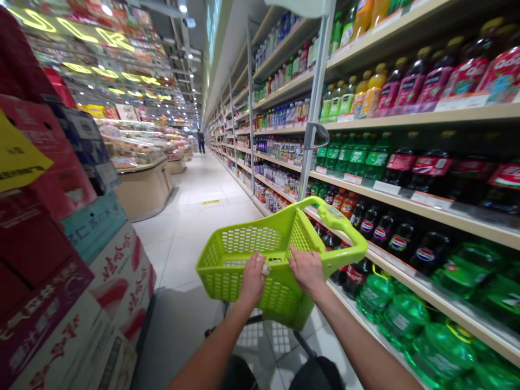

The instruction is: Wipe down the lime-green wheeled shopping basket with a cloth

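We see the left hand (252,279) and the right hand (306,269) side by side on the near rim of a lime-green basket (239,241), each grip closed over the plastic edge, thumbs out of sight. The basket hangs tilted over the aisle floor (195,216), just beside the drink shelves (410,196) on the right, its handle (343,223) lying toward them. As we judge it, the work is at its start: nothing shows inside the basket, and the bottles (426,336) stand in full rows. 1 small pale thing (266,269) between the 2 hands is too small to name. The basket's underside and the dark frame (260,320) below it are mostly hidden, the nearest bottles are blurred, and the stacked cartons (101,281) on the left are cut off
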`<state>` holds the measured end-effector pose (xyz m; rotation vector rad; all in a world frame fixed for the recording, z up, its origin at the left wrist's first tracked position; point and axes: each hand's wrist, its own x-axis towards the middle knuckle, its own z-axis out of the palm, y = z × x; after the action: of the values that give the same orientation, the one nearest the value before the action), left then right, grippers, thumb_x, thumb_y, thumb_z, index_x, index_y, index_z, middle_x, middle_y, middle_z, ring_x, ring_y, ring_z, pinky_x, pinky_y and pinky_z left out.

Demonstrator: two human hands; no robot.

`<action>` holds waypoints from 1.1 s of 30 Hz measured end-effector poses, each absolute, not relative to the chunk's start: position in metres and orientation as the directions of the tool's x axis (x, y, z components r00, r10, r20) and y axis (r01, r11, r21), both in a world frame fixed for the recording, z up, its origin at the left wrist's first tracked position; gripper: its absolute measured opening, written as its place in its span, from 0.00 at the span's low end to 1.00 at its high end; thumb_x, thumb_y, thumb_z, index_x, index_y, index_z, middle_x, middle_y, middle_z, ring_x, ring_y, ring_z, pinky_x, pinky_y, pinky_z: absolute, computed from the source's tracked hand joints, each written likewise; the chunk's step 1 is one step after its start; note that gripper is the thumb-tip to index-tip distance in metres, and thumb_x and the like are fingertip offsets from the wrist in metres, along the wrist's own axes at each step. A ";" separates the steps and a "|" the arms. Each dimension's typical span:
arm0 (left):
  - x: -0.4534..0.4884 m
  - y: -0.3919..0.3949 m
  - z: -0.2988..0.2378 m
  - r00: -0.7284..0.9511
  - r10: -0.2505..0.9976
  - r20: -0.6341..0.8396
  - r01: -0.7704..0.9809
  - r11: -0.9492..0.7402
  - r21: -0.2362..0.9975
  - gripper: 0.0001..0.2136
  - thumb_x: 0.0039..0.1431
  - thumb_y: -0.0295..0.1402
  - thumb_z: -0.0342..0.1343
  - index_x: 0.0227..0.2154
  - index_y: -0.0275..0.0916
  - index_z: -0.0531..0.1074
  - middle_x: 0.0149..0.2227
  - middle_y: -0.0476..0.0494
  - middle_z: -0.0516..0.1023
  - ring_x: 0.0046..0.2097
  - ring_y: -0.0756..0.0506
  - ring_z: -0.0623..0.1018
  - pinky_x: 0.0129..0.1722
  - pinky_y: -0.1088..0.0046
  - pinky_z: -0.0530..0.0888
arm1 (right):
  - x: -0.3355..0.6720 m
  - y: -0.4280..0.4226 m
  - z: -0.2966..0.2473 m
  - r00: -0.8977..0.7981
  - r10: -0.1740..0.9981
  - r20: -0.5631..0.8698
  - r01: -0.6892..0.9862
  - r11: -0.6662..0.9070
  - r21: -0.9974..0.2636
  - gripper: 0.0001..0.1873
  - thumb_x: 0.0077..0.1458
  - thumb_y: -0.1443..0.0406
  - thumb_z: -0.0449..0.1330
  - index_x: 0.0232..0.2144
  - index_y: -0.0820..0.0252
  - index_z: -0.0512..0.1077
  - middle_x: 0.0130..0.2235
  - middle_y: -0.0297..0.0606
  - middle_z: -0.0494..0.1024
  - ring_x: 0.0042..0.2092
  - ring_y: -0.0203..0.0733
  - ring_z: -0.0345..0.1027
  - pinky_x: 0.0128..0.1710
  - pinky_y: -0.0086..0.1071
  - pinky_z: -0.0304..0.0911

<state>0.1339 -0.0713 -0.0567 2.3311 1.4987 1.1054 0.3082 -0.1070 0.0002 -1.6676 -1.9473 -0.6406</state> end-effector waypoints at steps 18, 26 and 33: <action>0.123 -0.059 -0.066 0.270 0.831 0.487 0.727 -0.507 0.463 0.25 0.49 0.19 0.40 0.53 0.34 0.59 0.56 0.37 0.62 0.58 0.45 0.60 0.57 0.60 0.59 | 0.321 -0.101 -0.003 -0.114 0.736 0.667 0.991 0.132 0.024 0.19 0.59 0.62 0.44 0.47 0.62 0.68 0.29 0.38 0.76 0.32 0.38 0.64 0.39 0.33 0.45; 0.133 -0.058 -0.060 0.371 0.790 0.488 0.725 -0.575 0.380 0.23 0.50 0.19 0.42 0.49 0.40 0.63 0.55 0.41 0.64 0.58 0.46 0.61 0.57 0.61 0.59 | 0.330 -0.110 -0.007 -0.198 0.737 0.646 0.976 0.209 0.060 0.17 0.58 0.64 0.46 0.44 0.62 0.69 0.36 0.39 0.76 0.39 0.41 0.62 0.47 0.37 0.43; 0.080 -0.053 -0.087 0.184 0.729 0.660 0.791 -0.508 0.340 0.23 0.49 0.18 0.40 0.49 0.35 0.64 0.54 0.37 0.64 0.57 0.43 0.61 0.55 0.58 0.62 | 0.318 -0.107 -0.016 -0.088 0.709 0.700 0.993 0.120 0.004 0.14 0.57 0.63 0.48 0.39 0.57 0.71 0.36 0.37 0.76 0.42 0.43 0.61 0.52 0.42 0.38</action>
<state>0.0801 -0.0532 -0.0875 2.4754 1.5928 1.3028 0.3176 -0.1072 -0.0163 -1.6441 -1.8572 -0.6760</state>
